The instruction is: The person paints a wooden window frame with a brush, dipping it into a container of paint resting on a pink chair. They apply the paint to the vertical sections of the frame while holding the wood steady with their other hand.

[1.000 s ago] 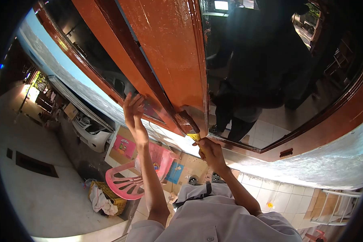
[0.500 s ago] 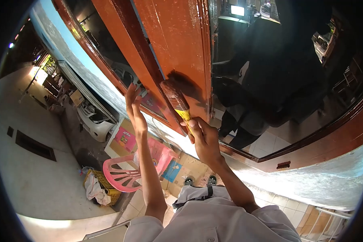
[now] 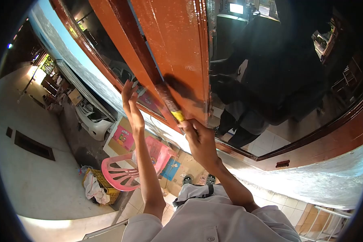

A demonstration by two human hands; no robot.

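My right hand [image 3: 201,141] is closed round the handle of a paintbrush [image 3: 168,99] with a yellow band and dark brown bristles. The bristles lie along the dark edge strip of an orange-brown wooden frame [image 3: 175,44], and the brush's shadow falls on the wood to its right. My left hand [image 3: 132,107] is raised to the left of the brush, fingers stretched out and holding nothing, near the lower part of the left window's frame.
A dark glass pane [image 3: 270,80] with reflections fills the right. Below my left arm stands a pink plastic chair [image 3: 123,171], beside a yellow basket [image 3: 105,187] holding cloth. A white car [image 3: 93,123] is farther left.
The brush and my right hand have shifted slightly left, and the brush now lies more edge-on along the strip. My left hand has moved a little left and up.
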